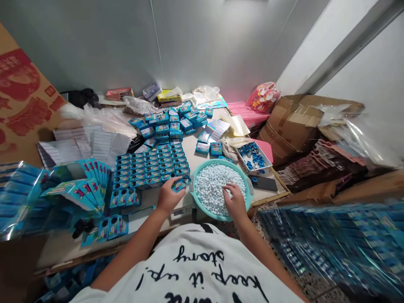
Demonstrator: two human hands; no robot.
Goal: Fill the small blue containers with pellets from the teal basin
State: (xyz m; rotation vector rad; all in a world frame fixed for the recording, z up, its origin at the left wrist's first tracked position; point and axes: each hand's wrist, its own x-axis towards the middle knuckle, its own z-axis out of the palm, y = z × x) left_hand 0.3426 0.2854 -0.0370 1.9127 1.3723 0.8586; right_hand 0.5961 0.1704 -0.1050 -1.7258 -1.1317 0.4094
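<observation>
My left hand [169,194] grips a small blue box [181,184], holding it beside the left handle of a round turquoise basin. Small white and pale blue pellets fill the basin [250,198]. Over these pellets [210,185], my right hand [234,200] bends its fingers down at the surface; whether anything is pinched in them is too small to see. Left of the basin stand close rows of matching blue boxes [151,166] with dark round spots on their faces. Behind them lies a loose heap of more blue boxes [172,122].
A white tray [267,164] of blue and white round parts sits right of the basin, near a dark phone [265,183]. Flat blue cartons [85,191] fan out at left. Cardboard boxes [284,126] and wrapped blue stacks [341,240] crowd the right side.
</observation>
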